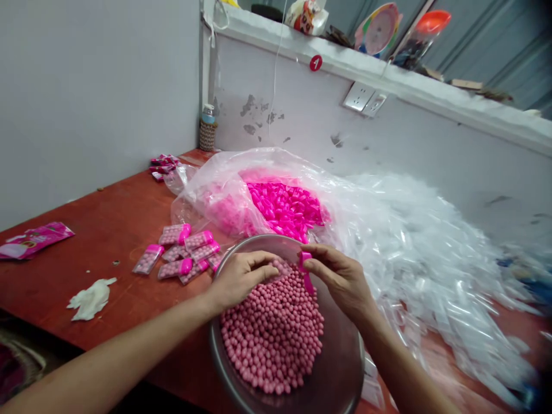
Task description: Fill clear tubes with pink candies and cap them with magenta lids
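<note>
Bowl (340, 374): one, grey, close to the table's (129, 213) near edge; pink beads (271, 333) heap toward its left side, too many for me to count.
Left hand (245, 279): I see thumb and fingers pinching a clear container (281, 268) of beads over the bowl.
Right hand (338, 279): it grasps one pink cap (307, 279) just beside that container; I cannot tell whether the two touch.
White scrap (91, 299): one, crumpled, toward the table's near edge, on the left.
Filled containers (175, 269): I count about eight, pink-capped, overlapping left of the bowl's rim, some partly hidden.
Pink packet (38, 240): one, at the table's left end; I cannot read its lettering.
Clear pile (414, 247): uncountable plastic pieces covering the table's right side, crowding the bowl.
Plastic bag (224, 172): one, open, right behind the bowl's far rim, blocking my view of the table's far edge; countless loose caps (284, 204) inside.
Small packets (164, 165): several, near the table's far-left edge.
Bottle (207, 118): one, in a woven holder (207, 137), at the far corner.
Wall (310, 121): two socket plates (359, 96); one red sticker (315, 63), its white mark resembling a "1".
Shelf (259, 27): one orange-lidded jar (414, 45) among assorted objects.
</note>
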`<state>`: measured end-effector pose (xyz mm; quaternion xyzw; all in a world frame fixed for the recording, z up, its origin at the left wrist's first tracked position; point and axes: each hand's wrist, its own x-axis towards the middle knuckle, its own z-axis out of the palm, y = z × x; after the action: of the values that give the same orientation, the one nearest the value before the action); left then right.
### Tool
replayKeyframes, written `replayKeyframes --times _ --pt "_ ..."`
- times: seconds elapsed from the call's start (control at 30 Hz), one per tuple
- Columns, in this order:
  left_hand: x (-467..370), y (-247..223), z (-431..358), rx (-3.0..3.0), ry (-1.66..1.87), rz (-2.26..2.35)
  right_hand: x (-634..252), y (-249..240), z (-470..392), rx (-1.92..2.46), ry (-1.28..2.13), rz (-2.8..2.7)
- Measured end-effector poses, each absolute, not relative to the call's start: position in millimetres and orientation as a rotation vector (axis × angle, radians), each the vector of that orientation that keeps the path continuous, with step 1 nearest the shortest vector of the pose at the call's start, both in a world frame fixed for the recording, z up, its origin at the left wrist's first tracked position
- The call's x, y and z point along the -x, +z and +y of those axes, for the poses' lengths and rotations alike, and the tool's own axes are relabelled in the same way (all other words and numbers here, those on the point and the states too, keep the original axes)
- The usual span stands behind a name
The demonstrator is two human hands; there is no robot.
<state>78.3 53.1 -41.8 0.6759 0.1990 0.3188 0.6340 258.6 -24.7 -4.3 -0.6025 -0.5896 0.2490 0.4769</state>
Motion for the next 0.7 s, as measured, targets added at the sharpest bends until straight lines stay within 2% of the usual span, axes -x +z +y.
replayKeyframes --times 0.13,0.43,0.63,0.7 --pt "-76 -41 50 -1.656 0.753 0.426 -246 -1 -22 1.411 0.264 -1.806" --pt "-69 -41 46 -1.889 0.85 0.461 -237 -15 -30 1.302 0.162 -2.026" --pt "-70 -47 44 -2.165 0.846 0.479 -231 -24 -32 1.261 -0.175 -2.154" --pt "-70 -46 45 -2.046 0.818 0.505 -232 -23 -28 1.275 -0.099 -2.091"
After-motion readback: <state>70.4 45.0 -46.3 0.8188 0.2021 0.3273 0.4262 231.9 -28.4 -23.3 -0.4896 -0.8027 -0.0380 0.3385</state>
